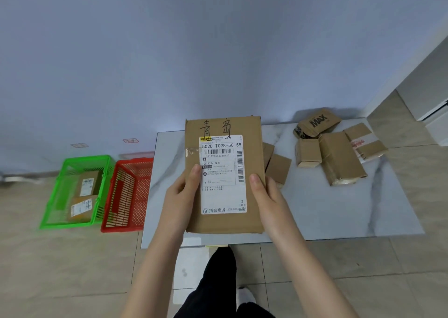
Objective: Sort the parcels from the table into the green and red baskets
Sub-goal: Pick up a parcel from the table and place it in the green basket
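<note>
Both hands on one flat cardboard parcel, label up, held above the tabletop's near-left part. Left hand clamps its left edge, thumb on the label; right hand clamps the right edge, thumb on top. Fingers closed on it, rest of them hidden under the box.

Progress: green basket on the floor left of the table holds two parcels. Red basket next to it looks empty. Still on the table: a cluster of about five boxes toward the far-right corner, plus two small ones partly hidden behind my parcel. So roughly a quarter done, this one unsorted yet.
</note>
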